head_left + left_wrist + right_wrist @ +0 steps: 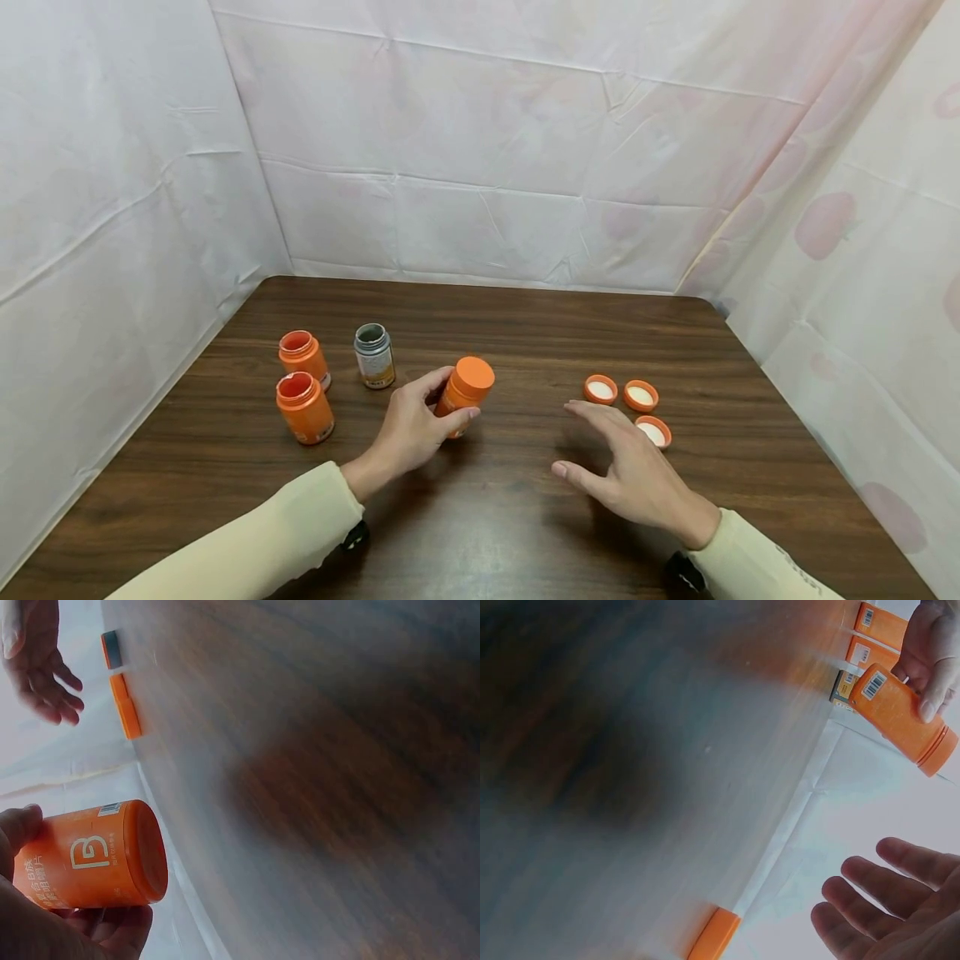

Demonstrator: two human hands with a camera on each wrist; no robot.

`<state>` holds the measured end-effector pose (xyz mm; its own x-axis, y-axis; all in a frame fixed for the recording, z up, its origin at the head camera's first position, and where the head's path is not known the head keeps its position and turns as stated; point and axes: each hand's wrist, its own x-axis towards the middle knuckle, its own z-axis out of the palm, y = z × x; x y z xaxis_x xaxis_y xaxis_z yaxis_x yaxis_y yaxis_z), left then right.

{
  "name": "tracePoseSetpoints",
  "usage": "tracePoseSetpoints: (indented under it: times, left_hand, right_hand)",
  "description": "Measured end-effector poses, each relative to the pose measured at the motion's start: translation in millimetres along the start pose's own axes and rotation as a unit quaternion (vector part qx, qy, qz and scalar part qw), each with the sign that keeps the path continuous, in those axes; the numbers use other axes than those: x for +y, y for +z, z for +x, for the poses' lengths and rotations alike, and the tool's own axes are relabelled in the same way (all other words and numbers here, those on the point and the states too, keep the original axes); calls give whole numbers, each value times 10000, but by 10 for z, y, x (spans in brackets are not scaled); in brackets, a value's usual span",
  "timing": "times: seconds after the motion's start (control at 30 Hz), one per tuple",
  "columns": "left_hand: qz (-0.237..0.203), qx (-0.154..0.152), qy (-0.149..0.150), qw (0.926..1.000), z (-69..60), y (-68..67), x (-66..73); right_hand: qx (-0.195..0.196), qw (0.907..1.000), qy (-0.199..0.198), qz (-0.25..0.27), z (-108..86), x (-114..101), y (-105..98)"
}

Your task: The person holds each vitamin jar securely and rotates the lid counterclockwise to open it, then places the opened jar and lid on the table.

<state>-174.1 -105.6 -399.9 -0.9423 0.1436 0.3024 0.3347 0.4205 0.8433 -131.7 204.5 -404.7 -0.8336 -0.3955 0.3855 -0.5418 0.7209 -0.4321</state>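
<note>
My left hand [414, 425] grips an orange bottle [471, 379] with its orange cap on, tilted to the right and held above the table. White lettering and a barcode show on that bottle [105, 855] in the left wrist view. My right hand [637, 475] hovers with fingers spread, holding nothing, just in front of three upturned orange caps. Their pale inner faces show: one cap [601, 389] at the left, another cap [641, 396] beside it, and a third cap [654, 432] nearest the right hand, partly hidden by it.
Two uncapped orange bottles stand at the left, the front bottle [305, 408] and the rear bottle [303, 357]. An uncapped grey bottle [374, 357] stands to their right. The brown wooden table [495, 517] is bordered by white sheets [480, 225] at the back and sides.
</note>
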Motion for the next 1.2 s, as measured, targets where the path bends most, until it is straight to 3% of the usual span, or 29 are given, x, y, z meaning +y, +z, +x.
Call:
tracePoseSetpoints:
  times: [0.33,0.87,1.2]
  left_hand:
    - [-74,-129,40,9999,-102,30,51]
    - [-231,-392,418,9981,-227,93,117]
    - [-108,-347,658,9972,-273,133,144]
  right_hand:
    - [66,9998,65,159,20,3,20]
    - [290,9977,-94,609,83,-58,67]
    - [273,9957,-90,883,91,-97,117]
